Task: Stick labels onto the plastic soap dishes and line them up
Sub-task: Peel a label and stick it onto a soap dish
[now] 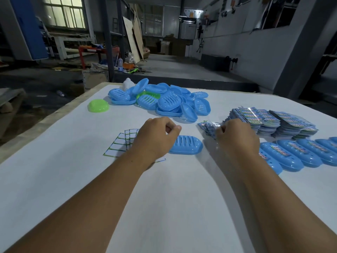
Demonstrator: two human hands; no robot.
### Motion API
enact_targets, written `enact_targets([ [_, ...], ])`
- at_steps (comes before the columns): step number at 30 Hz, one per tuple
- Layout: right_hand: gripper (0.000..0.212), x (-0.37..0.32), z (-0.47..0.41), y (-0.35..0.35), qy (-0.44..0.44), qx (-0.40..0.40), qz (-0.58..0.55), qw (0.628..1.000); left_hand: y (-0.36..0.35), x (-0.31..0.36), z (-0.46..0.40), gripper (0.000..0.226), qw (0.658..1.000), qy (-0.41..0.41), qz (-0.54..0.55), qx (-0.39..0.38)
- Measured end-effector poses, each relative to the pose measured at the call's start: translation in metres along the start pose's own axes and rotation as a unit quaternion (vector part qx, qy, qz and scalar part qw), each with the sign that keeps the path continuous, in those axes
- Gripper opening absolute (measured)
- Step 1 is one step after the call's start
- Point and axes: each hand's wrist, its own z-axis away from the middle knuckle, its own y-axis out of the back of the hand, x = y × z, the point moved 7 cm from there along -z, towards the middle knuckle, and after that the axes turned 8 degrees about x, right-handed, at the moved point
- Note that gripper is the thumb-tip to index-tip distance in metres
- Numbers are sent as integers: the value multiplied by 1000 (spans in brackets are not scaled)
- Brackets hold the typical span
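A blue slotted soap dish (187, 145) lies upside down on the white table (164, 198) in front of me. My left hand (155, 138) has its fingers curled over the dish's left end, which it hides. My right hand (236, 136) is curled at a small loose heap of printed labels (207, 126), its fingertips pinching at them. A row of labelled blue dishes (299, 154) runs along the right side, partly behind my right wrist.
A pile of unlabelled blue dishes (169, 102) lies further back, with a green dish (98, 105) to its left. Tall stacks of labels (273, 121) sit at the right. White backing sheets (119, 144) lie under my left hand. The table's left edge (54, 114) runs diagonally.
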Motion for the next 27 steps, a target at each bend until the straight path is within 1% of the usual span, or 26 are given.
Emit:
enact_targets([
  [2,31,-8,4,10,23,33,-11,999,-3,2,2,30,999,17,28,-3],
  [4,31,-25,12,20,81,64,-50,993,-7,1,5,42,997,48,66,-15],
  [7,22,-58,33,29,183,81,-152,968,-7,-3,3,56,983,128,135,-9],
  [8,20,-68,42,30,211,79,-172,959,-5,-6,2,57,975,159,153,0],
  [9,18,-76,49,29,235,75,-183,952,-3,-10,0,54,968,185,171,9],
  [11,16,-88,59,23,264,54,-202,941,1,-16,-2,40,955,214,202,26],
  [13,12,-96,64,12,287,4,-226,931,5,-20,-3,26,949,222,220,38],
  [15,11,-101,67,7,312,-30,-249,916,7,-20,-3,19,948,219,226,39],
  [16,12,-100,66,6,309,-26,-267,912,8,-19,-4,17,952,209,221,36],
  [17,12,-96,62,8,284,-15,-292,913,7,-16,-4,15,956,196,216,31],
  [19,7,-80,49,8,179,0,-347,921,6,-10,-4,13,959,176,220,13],
  [20,9,-71,44,6,119,-3,-369,922,4,-7,-3,12,959,170,226,-3],
  [22,16,-59,36,0,28,-17,-425,904,-3,-2,2,14,957,163,236,-48],
  [24,23,-51,31,-2,-26,-26,-486,873,-7,4,6,16,954,154,243,-80],
  [25,25,-49,30,-2,-43,-30,-505,861,-7,5,7,17,954,151,246,-83],
  [27,26,-45,29,-2,-59,-37,-520,851,-2,6,5,23,958,147,238,-62],
])
